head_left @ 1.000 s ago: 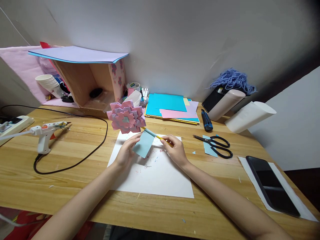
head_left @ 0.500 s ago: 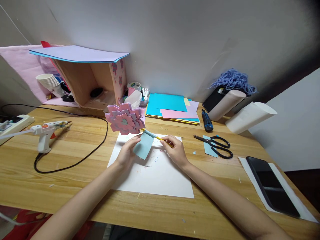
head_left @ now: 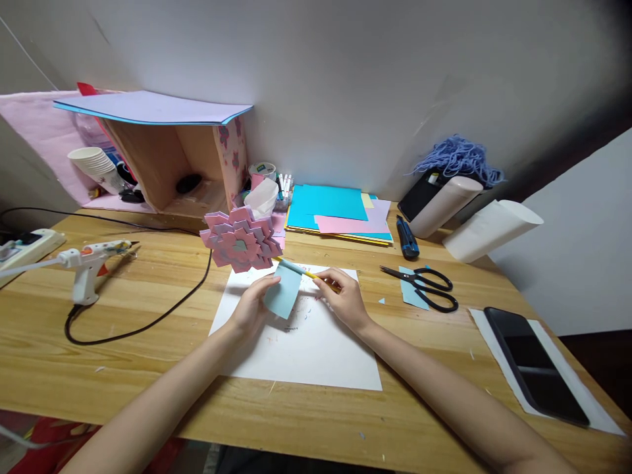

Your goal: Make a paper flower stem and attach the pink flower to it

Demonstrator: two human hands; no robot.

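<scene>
My right hand (head_left: 343, 293) pinches a thin yellow stick (head_left: 311, 274) near its right end. At the stick's other end sits a layered pink and lilac paper flower (head_left: 241, 240) with a pale blue-green centre, facing me. A light blue piece of paper (head_left: 284, 293) has its top edge wrapped around the stick and hangs down from it. My left hand (head_left: 254, 303) is closed on the left edge of this blue paper, its thumb in front; the other fingers are partly hidden. Below both hands lies a white sheet (head_left: 306, 355) with small coloured marks.
At left are a hot glue gun (head_left: 91, 266) with its looping black cord and a power strip (head_left: 34, 250). Scissors (head_left: 429, 288), a utility knife (head_left: 407, 238) and a phone (head_left: 533, 368) lie right. Coloured paper (head_left: 330, 203) and an open box (head_left: 192, 158) stand behind.
The flower has shifted a little left and down, turning more toward me. The blue paper has tilted slightly with the stick. Both hands keep their holds.
</scene>
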